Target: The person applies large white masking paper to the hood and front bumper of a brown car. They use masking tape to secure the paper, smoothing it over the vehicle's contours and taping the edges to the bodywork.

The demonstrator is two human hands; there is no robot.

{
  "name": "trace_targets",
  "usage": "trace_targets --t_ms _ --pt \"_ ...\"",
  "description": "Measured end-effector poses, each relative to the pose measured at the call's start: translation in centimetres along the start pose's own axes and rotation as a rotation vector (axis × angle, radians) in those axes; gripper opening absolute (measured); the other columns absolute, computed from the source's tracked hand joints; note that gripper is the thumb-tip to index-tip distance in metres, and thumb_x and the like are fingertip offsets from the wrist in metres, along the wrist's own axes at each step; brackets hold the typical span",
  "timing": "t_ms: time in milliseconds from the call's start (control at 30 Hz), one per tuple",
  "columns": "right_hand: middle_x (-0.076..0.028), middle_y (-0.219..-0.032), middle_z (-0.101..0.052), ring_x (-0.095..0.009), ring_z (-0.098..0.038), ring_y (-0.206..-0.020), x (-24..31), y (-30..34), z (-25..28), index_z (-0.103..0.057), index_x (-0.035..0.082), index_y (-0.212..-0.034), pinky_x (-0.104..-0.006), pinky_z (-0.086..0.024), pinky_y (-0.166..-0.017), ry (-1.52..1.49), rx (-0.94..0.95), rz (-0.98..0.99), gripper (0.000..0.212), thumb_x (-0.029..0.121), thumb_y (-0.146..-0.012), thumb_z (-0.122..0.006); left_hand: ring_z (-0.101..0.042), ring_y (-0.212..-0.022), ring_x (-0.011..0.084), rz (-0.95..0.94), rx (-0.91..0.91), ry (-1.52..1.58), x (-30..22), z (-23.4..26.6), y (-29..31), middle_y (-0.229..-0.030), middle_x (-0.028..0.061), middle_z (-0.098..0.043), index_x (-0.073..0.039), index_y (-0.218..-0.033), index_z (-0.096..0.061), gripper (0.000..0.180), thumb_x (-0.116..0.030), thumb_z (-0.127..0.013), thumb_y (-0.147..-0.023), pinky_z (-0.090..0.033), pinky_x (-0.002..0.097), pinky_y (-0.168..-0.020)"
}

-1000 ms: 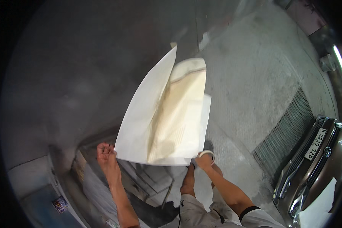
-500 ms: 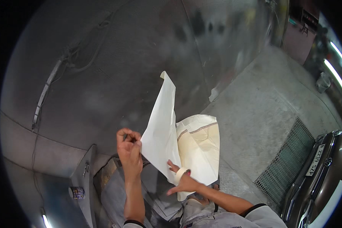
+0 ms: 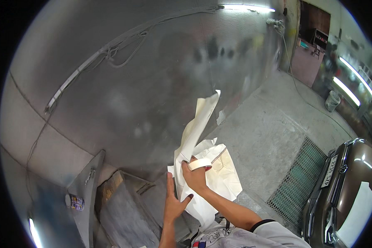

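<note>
A large sheet of white masking paper [image 3: 196, 136] hangs crumpled and folded in front of me, its top corner pointing up. My right hand [image 3: 196, 177] grips the paper near its middle and has a roll of masking tape [image 3: 199, 164] around its fingers. My left hand [image 3: 173, 202] is open with fingers spread, just below and left of the right hand, next to the paper's lower edge.
A grey spray-stained wall [image 3: 132, 91] with cables fills the view ahead. A metal stand [image 3: 87, 186] with a small can [image 3: 75, 201] stands at lower left. A floor grate [image 3: 297, 182] and the front of a brown car [image 3: 347, 190] are at right. A white bucket [image 3: 332, 100] stands far right.
The spread sheet has been gathered into a crumpled bunch. My right hand moved up onto the paper and my left hand let go and dropped below it. My view tilted upward.
</note>
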State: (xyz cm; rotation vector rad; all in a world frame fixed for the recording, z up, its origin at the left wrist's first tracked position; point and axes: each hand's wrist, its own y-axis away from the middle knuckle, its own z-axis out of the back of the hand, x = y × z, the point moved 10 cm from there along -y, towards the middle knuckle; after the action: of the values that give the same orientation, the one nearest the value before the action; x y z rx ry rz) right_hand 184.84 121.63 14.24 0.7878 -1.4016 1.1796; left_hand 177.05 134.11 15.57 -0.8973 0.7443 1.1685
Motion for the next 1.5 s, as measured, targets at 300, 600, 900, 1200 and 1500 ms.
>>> trace_targets --t_ms 300,600,900,1200,1500 --pt "-0.017 -0.132 -0.056 -0.027 -0.054 -0.121 15.5 5.3 -3.2 -0.056 -0.001 -0.129 -0.0345 -0.047 -0.096 -0.142 0.331 0.480 0.037 0.015 -0.096 -0.057 -0.064 -0.093 0.0213 0.210 -0.301 0.662 3.4 8.2 1.2 -0.101 0.0119 -0.068 0.006 -0.116 -0.058 0.031 -0.021 -0.050 -0.102 -0.050 0.0334 -0.087" --pt "-0.020 -0.156 -0.024 -0.035 -0.028 -0.143 9.7 0.3 9.5 -0.023 0.004 -0.151 -0.0426 -0.026 -0.115 0.297 -0.125 0.352 0.087 0.027 -0.085 -0.075 -0.067 -0.098 0.0248 0.298 -0.091 0.873 -4.2 17.5 0.6 -0.111 0.0174 -0.065 0.007 -0.120 -0.056 0.040 -0.022 -0.063 -0.093 -0.055 0.0359 -0.083" --pt "-0.018 -0.156 -0.027 -0.032 -0.036 -0.139 -14.8 1.1 17.4 -0.021 0.006 -0.153 -0.0404 -0.036 -0.108 -0.193 -0.132 -0.358 0.086 0.016 -0.085 -0.073 -0.068 -0.095 0.0230 0.422 0.026 1.006 -12.2 18.8 -0.8 -0.112 0.0155 -0.066 0.000 -0.124 -0.057 0.043 -0.031 -0.061 -0.094 -0.057 0.0357 -0.081" --pt "-0.005 -0.104 -0.061 -0.020 -0.059 -0.097 -19.4 1.3 23.3 -0.056 0.000 -0.119 -0.0334 -0.047 -0.082 0.124 0.179 0.111 0.036 0.013 -0.088 -0.070 -0.069 -0.087 0.0215 0.250 -0.126 0.792 -23.1 14.8 -2.0 -0.104 0.0136 -0.068 0.002 -0.122 -0.057 0.043 -0.034 -0.057 -0.096 -0.058 0.0324 -0.076" --pt "-0.006 -0.100 -0.065 -0.017 -0.060 -0.092 -13.2 20.1 50.5 -0.060 -0.003 -0.112 -0.0329 -0.046 -0.083 -0.620 -0.111 -0.388 0.036 0.021 -0.088 -0.072 -0.067 -0.091 0.0167 0.379 0.030 0.270 -13.8 13.3 0.0 -0.106 0.0114 -0.067 0.007 -0.116 -0.059 0.037 -0.024 -0.062 -0.096 -0.054 0.0286 -0.080"
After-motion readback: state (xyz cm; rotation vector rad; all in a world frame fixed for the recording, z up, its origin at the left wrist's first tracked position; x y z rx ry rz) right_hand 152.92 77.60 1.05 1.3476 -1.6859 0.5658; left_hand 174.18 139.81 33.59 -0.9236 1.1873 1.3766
